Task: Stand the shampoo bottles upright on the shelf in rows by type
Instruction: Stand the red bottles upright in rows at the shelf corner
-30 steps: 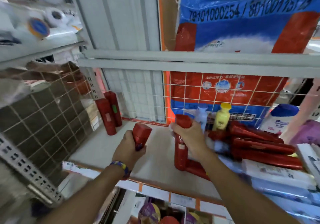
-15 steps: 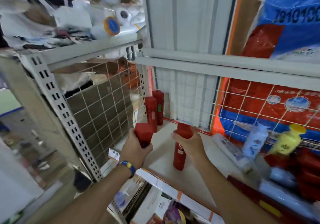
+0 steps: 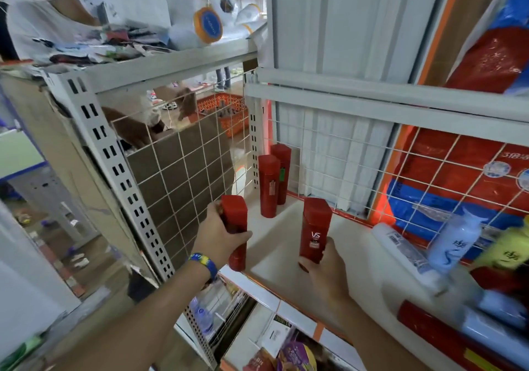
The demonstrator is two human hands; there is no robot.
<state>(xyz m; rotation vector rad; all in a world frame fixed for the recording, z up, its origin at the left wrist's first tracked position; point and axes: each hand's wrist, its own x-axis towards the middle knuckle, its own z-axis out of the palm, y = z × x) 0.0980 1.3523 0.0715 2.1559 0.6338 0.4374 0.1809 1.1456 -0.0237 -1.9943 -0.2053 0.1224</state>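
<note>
The left hand (image 3: 220, 237) closes its grip round a glossy red bottle (image 3: 235, 216), upright at the front edge of the shelf (image 3: 357, 273). Two matching red bottles (image 3: 269, 184) stand in the back corner. The right hand (image 3: 326, 264) grips a faceted red bottle (image 3: 315, 227) printed "VS", upright mid-shelf. A pale blue bottle (image 3: 455, 241) leans farther right.

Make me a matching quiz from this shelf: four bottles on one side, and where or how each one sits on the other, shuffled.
1. VS-labelled red bottle
2. white bottle
3. pale blue bottle
4. back-corner red bottles

A. tilted by the wire grid
B. standing upright, untouched
C. in the right hand's grip
D. lying flat on the shelf

Pairs: 1-C, 2-D, 3-A, 4-B.
</note>
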